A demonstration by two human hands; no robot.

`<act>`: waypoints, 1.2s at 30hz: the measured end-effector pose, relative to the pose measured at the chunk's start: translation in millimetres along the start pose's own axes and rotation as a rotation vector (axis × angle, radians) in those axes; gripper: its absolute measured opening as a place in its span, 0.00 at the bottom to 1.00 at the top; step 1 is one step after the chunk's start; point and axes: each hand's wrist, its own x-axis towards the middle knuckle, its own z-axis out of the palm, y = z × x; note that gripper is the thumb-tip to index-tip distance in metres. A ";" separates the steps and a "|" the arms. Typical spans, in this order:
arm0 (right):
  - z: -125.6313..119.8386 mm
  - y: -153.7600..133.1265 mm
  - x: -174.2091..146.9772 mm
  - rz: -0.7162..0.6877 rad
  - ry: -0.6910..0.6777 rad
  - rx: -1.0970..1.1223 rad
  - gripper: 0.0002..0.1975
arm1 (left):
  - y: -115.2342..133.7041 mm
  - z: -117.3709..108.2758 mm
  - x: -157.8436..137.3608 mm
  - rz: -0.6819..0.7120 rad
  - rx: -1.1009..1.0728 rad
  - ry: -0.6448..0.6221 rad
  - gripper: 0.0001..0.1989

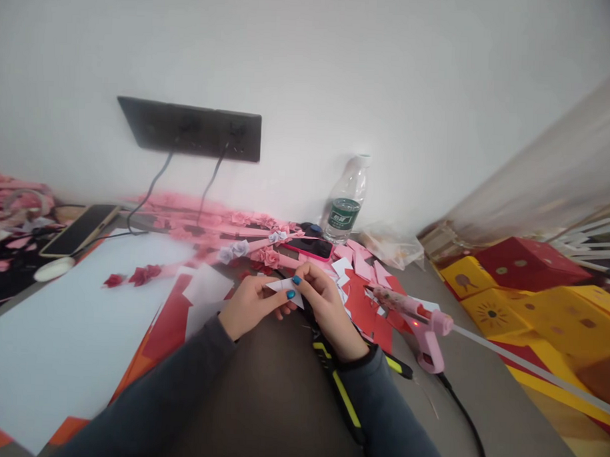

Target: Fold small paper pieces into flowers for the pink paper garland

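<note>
- The paper [284, 292] is held above the near middle of the table [259, 400], pinched between thumb and fingers of both the left hand [245, 306] and the right hand [329, 309].
- A pointed shape is shown by it; folding is judged to be under way.
- Several flowers [268, 256] are already formed, some set along stems.
- Pink slips [362, 265] are left loose, judged unworked.
- The glue gun [414, 317] is lit but held by neither hand.

Single head-worn camera, facing forward and down over bench [249, 406]; wall [310, 69] at 12 o'clock, left hand [247, 306] and right hand [329, 313] close, near dial centre.
</note>
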 end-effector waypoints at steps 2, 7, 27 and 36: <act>-0.4 0.7 0.4 -0.005 0.018 -0.004 0.17 | 0.6 0.6 -0.2 0.001 -0.018 -0.006 0.13; 1.0 2.0 0.7 -0.064 0.019 -0.084 0.18 | 0.0 1.8 -0.2 0.027 -0.038 0.079 0.14; 2.8 -0.7 -1.5 -0.352 0.285 -0.549 0.04 | -4.0 -4.9 3.1 0.054 0.018 0.109 0.16; 1.5 -0.6 1.6 -0.415 0.222 -0.594 0.06 | -4.9 -0.1 3.0 0.050 -0.039 0.102 0.18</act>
